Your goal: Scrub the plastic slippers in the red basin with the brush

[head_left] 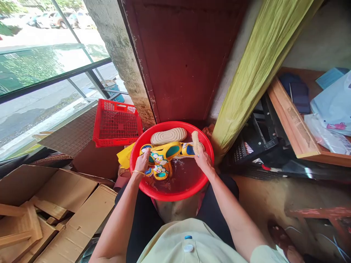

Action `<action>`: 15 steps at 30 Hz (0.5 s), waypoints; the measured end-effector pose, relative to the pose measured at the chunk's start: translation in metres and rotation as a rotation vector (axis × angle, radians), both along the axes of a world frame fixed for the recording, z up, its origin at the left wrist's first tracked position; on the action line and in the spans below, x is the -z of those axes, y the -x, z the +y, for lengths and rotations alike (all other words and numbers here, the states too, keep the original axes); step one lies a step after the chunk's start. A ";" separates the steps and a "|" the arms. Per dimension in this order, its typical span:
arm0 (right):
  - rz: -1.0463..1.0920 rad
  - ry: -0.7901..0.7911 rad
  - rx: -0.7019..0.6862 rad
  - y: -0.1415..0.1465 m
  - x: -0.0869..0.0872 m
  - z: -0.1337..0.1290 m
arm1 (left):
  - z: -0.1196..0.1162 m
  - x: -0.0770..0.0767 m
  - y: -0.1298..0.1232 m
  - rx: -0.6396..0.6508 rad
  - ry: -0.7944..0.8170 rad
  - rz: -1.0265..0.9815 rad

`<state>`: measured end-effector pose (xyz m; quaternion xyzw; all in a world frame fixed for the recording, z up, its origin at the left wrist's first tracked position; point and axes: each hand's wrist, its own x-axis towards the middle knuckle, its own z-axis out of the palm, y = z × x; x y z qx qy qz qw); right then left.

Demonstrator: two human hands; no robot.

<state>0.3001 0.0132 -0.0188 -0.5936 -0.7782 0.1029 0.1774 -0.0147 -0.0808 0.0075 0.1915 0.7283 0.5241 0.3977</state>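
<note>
A red basin [173, 197] of dark water stands between my knees. My left hand [142, 162] is closed on the side of a yellow clog [164, 151] with cartoon charms and a blue-green inside, held above the water. My right hand [203, 159] grips a beige scrub brush [195, 138] at the basin's right side, near the clog. Another yellow clog [161, 174] lies partly in the water below the first. At the back of the basin, a shoe with a pale ridged sole [168, 136] rests sole up.
A red plastic crate [117, 124] stands at the left, beyond an open cardboard box [79, 215] with wood pieces. Behind the basin is a dark red door [186, 65]. A yellow-green curtain [244, 80] hangs at right, beside a wooden drawer [293, 124] holding bags.
</note>
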 end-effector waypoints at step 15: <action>-0.315 0.034 -0.306 0.038 -0.013 -0.059 | -0.015 0.047 -0.014 -0.216 0.021 -0.437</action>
